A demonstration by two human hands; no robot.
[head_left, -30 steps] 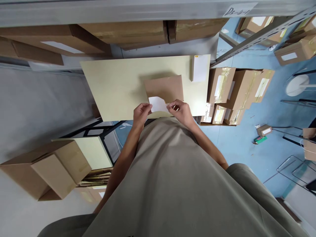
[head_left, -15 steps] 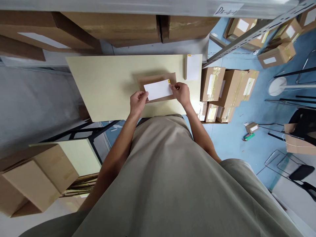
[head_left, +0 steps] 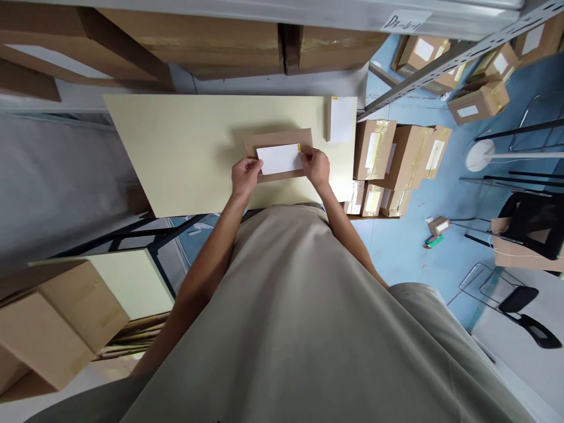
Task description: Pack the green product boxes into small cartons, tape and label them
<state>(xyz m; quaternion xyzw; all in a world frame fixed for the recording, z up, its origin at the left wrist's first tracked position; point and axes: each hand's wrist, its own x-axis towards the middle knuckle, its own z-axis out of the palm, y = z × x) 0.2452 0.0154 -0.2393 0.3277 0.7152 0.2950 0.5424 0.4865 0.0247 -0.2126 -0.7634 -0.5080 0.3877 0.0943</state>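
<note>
A white label [head_left: 279,159] with a small yellow mark at its upper right corner lies over a brown cardboard box [head_left: 277,138]. My left hand [head_left: 245,176] pinches the label's left end between thumb and fingers. At its right end, by the yellow mark, my right hand [head_left: 316,167] pinches it too. Whether the label touches the cardboard all over, I cannot tell. Under the box is a pale yellow tabletop [head_left: 185,153]. A stack of white labels [head_left: 342,119] with the same yellow mark sits at the table's far right corner.
Shelving with large cartons [head_left: 211,44] runs behind the table. Taped boxes [head_left: 373,150] are stacked beyond its right edge. At lower left stands an open carton [head_left: 66,317] near flattened cardboard [head_left: 132,335]. Black chairs [head_left: 533,223] stand on the blue floor at right.
The label has turned from slightly slanted to nearly level with the box, and its right end has come down a little. My right hand has shifted slightly left. The whole view has drifted a bit.
</note>
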